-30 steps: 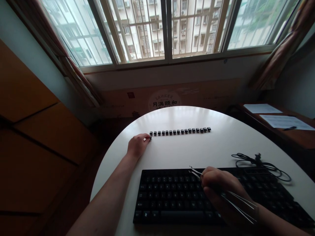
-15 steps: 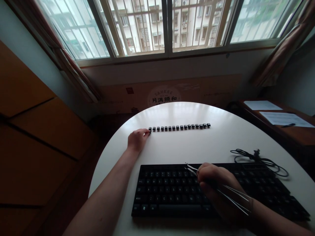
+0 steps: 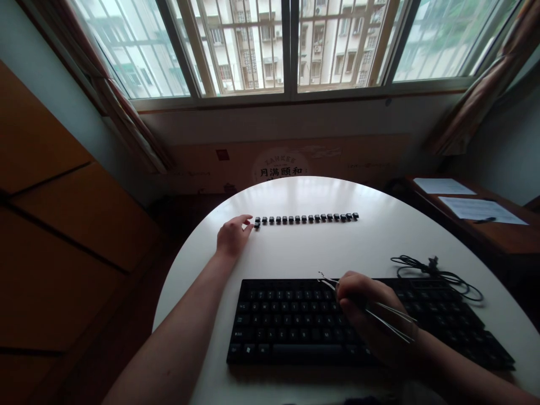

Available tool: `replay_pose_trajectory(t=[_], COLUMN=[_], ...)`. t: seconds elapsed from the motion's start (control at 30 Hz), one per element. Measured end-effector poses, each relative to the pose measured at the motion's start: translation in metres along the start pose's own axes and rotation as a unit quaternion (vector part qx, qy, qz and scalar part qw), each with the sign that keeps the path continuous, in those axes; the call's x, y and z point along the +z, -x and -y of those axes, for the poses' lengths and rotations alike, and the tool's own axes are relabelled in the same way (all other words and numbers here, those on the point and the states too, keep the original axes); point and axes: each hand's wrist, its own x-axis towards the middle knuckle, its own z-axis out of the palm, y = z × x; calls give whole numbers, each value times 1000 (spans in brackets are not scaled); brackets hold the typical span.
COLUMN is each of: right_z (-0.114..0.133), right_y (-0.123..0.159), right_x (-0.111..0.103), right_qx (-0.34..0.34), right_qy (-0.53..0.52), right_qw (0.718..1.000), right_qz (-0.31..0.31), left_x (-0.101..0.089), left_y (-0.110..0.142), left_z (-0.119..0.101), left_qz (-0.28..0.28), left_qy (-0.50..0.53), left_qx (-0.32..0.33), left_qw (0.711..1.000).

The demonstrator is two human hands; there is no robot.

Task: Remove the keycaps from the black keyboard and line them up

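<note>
Round white table's point(image 3: 295, 247) got a lone black keycap point(image 3: 257, 225) near its far-left edge — likely light, stiff, best pinched sideways — left hand point(image 3: 233, 235) spread beside it, right hand point(image 3: 369, 298) clutching a wire keycap puller point(image 3: 382, 321).

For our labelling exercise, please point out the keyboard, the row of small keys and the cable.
Keyboard point(image 3: 292, 320), head view: its key area.
Row of small keys point(image 3: 304, 219), head view: a key near its middle.
Cable point(image 3: 431, 269), head view: its bundled part.
</note>
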Motion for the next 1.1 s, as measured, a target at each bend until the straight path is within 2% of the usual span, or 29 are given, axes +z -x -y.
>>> replay_pose_trajectory(t=[0.23,0.4,0.53,0.67,0.73,0.93,1.1], right_z=[-8,-8,10,36,40,10,-10], right_y=[-2,-5,-10,-29,-44,-94,-101], right_x=[-1,3,11,23,33,74,98], right_qx=[19,37,50,59,77,110,118], right_qy=[8,24,-8,-75,-96,-101,-78], right_qw=[1000,999,999,990,983,974,976], right_qz=[-6,5,21,100,140,171,167], left_x=[2,3,2,-4,-8,-17,-22], left_y=[-8,-9,-7,3,12,38,41], left_z=[24,24,22,16,11,-2,-5], left_qz=[-67,-61,-21,36,64,156,179], left_qy=[108,160,182,204,216,203,161], left_qx=[-139,-169,-155,-124,-105,-53,-15], left_qw=[982,971,971,970,969,965,970])
